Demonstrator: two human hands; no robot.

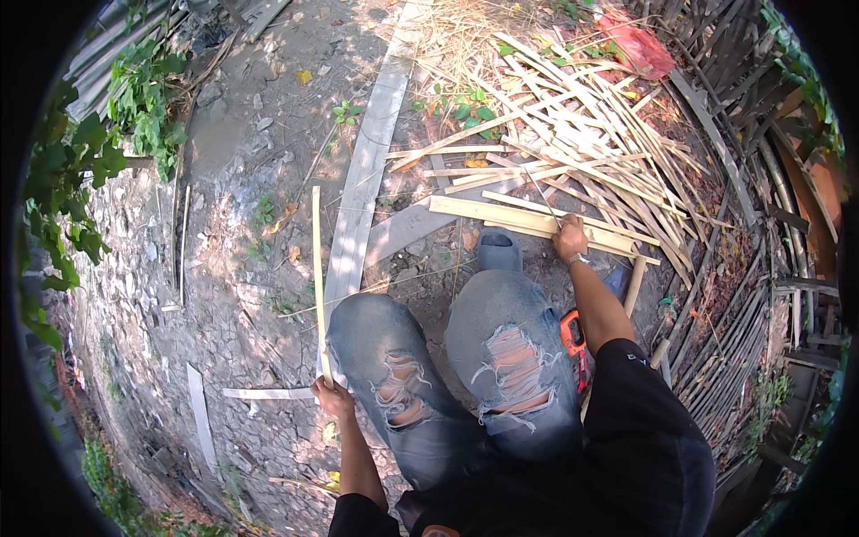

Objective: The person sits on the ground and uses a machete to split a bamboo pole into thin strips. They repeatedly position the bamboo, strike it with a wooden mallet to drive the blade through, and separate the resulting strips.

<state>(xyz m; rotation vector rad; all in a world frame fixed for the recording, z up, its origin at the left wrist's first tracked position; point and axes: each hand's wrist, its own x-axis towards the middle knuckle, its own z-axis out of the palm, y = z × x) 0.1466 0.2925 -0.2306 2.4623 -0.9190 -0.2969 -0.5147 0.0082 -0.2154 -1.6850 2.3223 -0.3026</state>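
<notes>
My left hand [333, 399] is closed round the lower end of a long, pale bamboo strip [318, 277], which points away from me beside my left knee. My right hand [570, 239] is closed on a slim, knife-like tool [540, 190] whose thin blade slants up and left; its handle is hidden in my fist. Under and beside that hand lie wider split bamboo pieces [492, 213], just past my right foot. Beyond them spreads a loose pile of bamboo strips [582, 143].
An orange-handled saw [573, 333] lies by my right thigh, near a wooden pole [634, 285]. A long grey plank [367, 170] stretches away across the dirt. Stacked sticks [716, 358] line the right side. A red plastic bag [637, 49] lies behind the pile; leafy plants [148, 107] grow at left.
</notes>
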